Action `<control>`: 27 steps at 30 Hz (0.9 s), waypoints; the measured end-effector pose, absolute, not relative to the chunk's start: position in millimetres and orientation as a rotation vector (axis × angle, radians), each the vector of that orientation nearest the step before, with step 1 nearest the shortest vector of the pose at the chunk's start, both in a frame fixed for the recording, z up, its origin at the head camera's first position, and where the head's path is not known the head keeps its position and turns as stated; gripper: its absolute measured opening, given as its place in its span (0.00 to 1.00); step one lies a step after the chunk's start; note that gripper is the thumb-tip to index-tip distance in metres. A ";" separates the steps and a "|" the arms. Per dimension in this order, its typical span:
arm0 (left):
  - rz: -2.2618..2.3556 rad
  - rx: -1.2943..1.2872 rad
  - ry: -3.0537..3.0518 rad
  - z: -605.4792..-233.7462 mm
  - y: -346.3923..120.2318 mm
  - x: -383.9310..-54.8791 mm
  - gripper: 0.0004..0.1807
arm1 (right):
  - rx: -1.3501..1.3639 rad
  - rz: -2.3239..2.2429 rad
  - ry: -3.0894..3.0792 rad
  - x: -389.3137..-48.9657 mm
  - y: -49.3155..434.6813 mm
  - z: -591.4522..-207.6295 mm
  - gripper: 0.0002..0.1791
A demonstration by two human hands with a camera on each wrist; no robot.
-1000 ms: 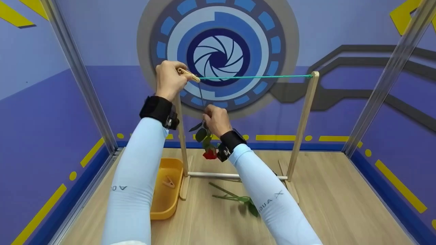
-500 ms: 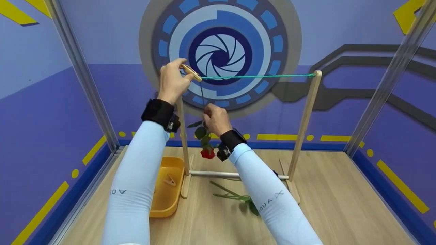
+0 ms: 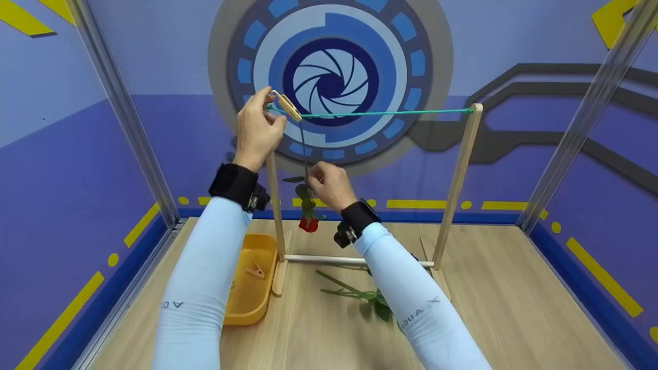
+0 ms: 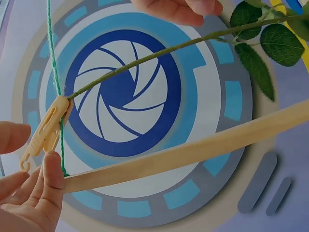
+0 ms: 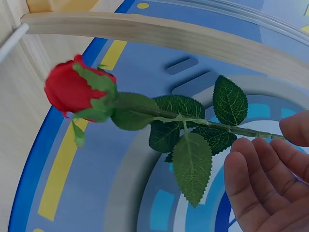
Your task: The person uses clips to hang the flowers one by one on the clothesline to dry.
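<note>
A wooden clothespin (image 3: 289, 107) clips a rose stem (image 4: 159, 54) to the green string (image 3: 385, 112) near its left end. My left hand (image 3: 256, 132) is around the clothespin, thumb and fingers spread apart, fingertips right at its handle end in the left wrist view. Head down from the string hangs the rose, its red bloom (image 5: 77, 91) below green leaves (image 5: 192, 166). Beside the stem is my right hand (image 3: 333, 188), its fingers loosely bent. In the left wrist view a gap shows between the right fingertips (image 4: 203, 7) and the stem.
The string runs between two wooden posts (image 3: 456, 185) joined by a white bar (image 3: 329, 260). At the left, a yellow tray (image 3: 250, 317) holds a clothespin (image 3: 255, 270). Green stems with leaves (image 3: 381, 311) lie on the table, partly under the right forearm.
My left fingers have spread away from the clothespin, which stays on the string. My right hand has loosened and shifted slightly right and down, while the rose has swung left to hang straighter.
</note>
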State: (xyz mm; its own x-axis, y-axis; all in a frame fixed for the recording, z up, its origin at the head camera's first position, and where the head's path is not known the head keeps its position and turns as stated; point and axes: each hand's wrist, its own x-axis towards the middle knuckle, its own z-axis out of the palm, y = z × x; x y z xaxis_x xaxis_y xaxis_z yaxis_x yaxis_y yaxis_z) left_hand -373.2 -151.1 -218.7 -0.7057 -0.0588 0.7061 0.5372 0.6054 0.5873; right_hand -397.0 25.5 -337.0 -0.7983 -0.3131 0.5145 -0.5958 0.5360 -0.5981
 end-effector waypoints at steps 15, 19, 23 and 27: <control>-1.193 -0.435 -2.033 -300.8 -134.7 -329.6 0.28 | 0.821 1.223 -2.261 -342.6 85.2 -398.7 0.08; -1.218 -0.471 -2.071 -330.6 -127.9 -316.9 0.27 | 0.800 1.232 -2.239 -330.9 98.3 -412.7 0.08; -1.262 -0.471 -2.143 -359.9 -121.8 -302.2 0.28 | 0.763 1.228 -2.248 -318.8 111.6 -426.6 0.08; -1.242 -0.436 -2.187 -393.9 -118.0 -285.7 0.29 | 0.736 1.195 -2.276 -305.7 124.6 -438.5 0.11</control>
